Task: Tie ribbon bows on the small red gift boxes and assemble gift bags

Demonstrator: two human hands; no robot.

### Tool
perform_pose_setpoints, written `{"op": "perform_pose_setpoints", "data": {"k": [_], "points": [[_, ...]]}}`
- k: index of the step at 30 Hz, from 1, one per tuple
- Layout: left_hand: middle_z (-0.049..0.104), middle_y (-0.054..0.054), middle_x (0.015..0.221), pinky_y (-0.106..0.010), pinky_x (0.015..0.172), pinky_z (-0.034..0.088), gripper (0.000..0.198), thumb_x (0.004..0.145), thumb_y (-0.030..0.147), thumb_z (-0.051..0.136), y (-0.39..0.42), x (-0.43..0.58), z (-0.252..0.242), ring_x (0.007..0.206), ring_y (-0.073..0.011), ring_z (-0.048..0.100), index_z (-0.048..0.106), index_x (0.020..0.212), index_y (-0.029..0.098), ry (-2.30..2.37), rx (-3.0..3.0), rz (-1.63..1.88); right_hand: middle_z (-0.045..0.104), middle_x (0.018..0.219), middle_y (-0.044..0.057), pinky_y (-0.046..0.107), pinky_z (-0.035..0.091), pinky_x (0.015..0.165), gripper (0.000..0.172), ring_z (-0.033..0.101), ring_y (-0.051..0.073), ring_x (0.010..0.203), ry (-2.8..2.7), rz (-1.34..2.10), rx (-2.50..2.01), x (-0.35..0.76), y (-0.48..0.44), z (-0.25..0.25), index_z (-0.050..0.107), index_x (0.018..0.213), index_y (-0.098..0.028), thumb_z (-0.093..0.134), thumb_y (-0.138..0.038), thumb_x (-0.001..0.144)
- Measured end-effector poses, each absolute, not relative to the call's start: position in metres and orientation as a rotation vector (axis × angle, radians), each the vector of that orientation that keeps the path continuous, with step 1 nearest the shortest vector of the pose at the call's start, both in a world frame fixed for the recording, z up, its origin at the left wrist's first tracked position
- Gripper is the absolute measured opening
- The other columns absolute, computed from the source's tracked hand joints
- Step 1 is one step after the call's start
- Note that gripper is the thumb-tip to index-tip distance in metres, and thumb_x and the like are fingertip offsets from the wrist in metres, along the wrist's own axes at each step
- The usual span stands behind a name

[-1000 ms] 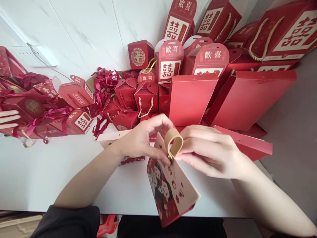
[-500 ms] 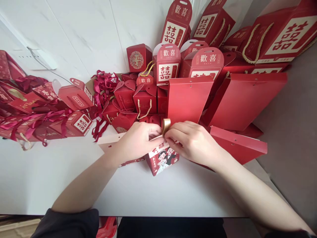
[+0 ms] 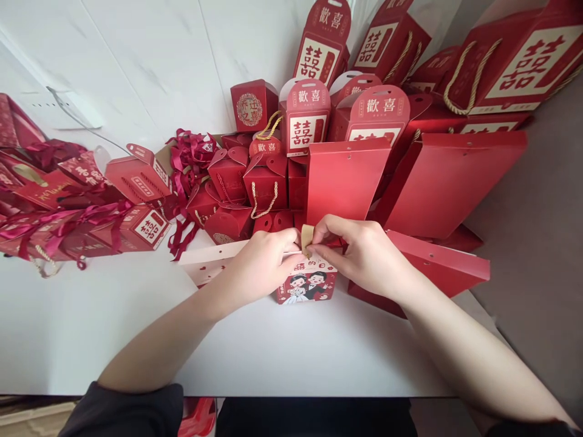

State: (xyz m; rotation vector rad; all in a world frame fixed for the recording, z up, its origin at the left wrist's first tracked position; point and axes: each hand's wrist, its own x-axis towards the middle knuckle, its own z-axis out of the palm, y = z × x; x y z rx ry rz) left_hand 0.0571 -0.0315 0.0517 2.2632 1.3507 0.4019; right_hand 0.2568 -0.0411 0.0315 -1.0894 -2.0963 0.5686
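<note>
A white table (image 3: 91, 328) fills most of what I can see, its back edge against a pale marbled wall. The biggest things on it are the rope-handled red bags (image 3: 514, 60) heaped in the far right corner. In front of them lean flat red cartons (image 3: 449, 182), not yet folded up. Toward the middle of the back edge stand arched-top boxes (image 3: 306, 115) with white labels, and just in front of those a huddle of small red boxes (image 3: 266, 179) with gold cords. A tangle of dark red ribbon (image 3: 191, 155) lies to their left, and ribbon-tied boxes (image 3: 68, 218) crowd the left edge.

The thing being worked on is the little cartoon box (image 3: 306, 286), printed with a bride and groom. It stands upright on the table near the middle, a little in from the front edge, touching a pale flat card (image 3: 204, 262) that lies under the person's left wrist.

The left hand (image 3: 266, 261) and the right hand (image 3: 359, 252) meet over its top. The fingers of both are curled in, thumb and forefinger of each pinching the tan strip (image 3: 306, 235), a short handle loop that rises from the top of the box.

As I judge it, the box is already folded into shape and standing with its top closed, so most of the work is done. What looks unfinished is the handle. Both hands are on it, and I cannot tell whether its ends are seated.
</note>
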Motion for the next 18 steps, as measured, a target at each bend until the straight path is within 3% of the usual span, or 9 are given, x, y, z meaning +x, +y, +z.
{"op": "perform_pose_setpoints", "data": {"k": [3, 9, 14, 18], "points": [[0.055, 0.003, 0.055, -0.024, 0.047, 0.031, 0.017, 0.09, 0.028, 0.052, -0.034, 0.058, 0.051, 0.046, -0.0122, 0.047, 0.059, 0.078, 0.019, 1.354, 2.265, 0.39, 0.065, 0.081, -0.001, 0.022, 0.046, 0.061, 0.011, 0.059, 0.012, 0.066, -2.07, 0.608, -1.059, 0.256, -0.041, 0.03, 0.051, 0.089, -0.021, 0.06, -0.015, 0.088], [0.059, 0.0, 0.062, -0.025, 0.051, 0.033, 0.019, 0.094, 0.025, 0.046, -0.036, 0.061, 0.044, 0.049, -0.0133, 0.051, 0.059, 0.082, 0.017, 1.352, 2.331, 0.445, 0.062, 0.075, -0.004, 0.021, 0.039, 0.053, 0.015, 0.046, 0.008, 0.054, -2.075, 0.51, -1.105, 0.254, -0.037, 0.026, 0.046, 0.088, -0.022, 0.059, -0.016, 0.087], [0.065, -0.004, 0.069, -0.027, 0.057, 0.034, 0.021, 0.094, 0.021, 0.046, -0.037, 0.063, 0.041, 0.064, -0.019, 0.059, 0.057, 0.076, 0.017, 1.404, 2.491, 0.361, 0.064, 0.083, -0.002, 0.024, 0.047, 0.063, 0.021, 0.059, 0.012, 0.069, -2.109, 0.791, -1.119, 0.257, -0.038, 0.03, 0.044, 0.09, -0.023, 0.065, -0.023, 0.086], [0.066, -0.004, 0.07, -0.028, 0.059, 0.034, 0.024, 0.093, 0.019, 0.046, -0.038, 0.063, 0.043, 0.067, -0.0193, 0.059, 0.059, 0.074, 0.017, 1.395, 2.581, 0.361, 0.06, 0.073, -0.006, 0.024, 0.042, 0.055, 0.034, 0.051, 0.012, 0.059, -2.141, 0.745, -1.271, 0.256, -0.039, 0.028, 0.039, 0.088, -0.025, 0.072, -0.028, 0.081]]}}
